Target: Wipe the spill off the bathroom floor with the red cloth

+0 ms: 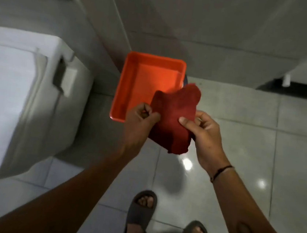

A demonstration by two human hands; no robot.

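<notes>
Both hands were up at about waist height with the soft dark-red cloth [173,118] stretched between them: the left hand [140,120] had its fingers curled tight, pinching one edge, and the right hand [202,129] gripped the opposite side with the thumb pressed flat on the fabric. Held that way, the cloth hung open and loose below the hands, which I took as spreading or refolding it into a usable pad before going down to the floor.

Just beyond the hands stood a shallow rectangular orange plastic tub [120,93], raised on something dark I could hardly make out, close against the grey tiled wall [225,28]. The cloth's upper corner overlapped the tub's near right side from where I stood, though I couldn't tell whether it touched. The tub looked empty; whether a film of water lay in it, I couldn't say.

A white ceramic toilet with its lid shut [8,90] sat to the left. The glossy pale tiled floor [261,138] showed bright reflections by the person's grey slide sandals [141,208], but no spill I could pick out for certain.
</notes>
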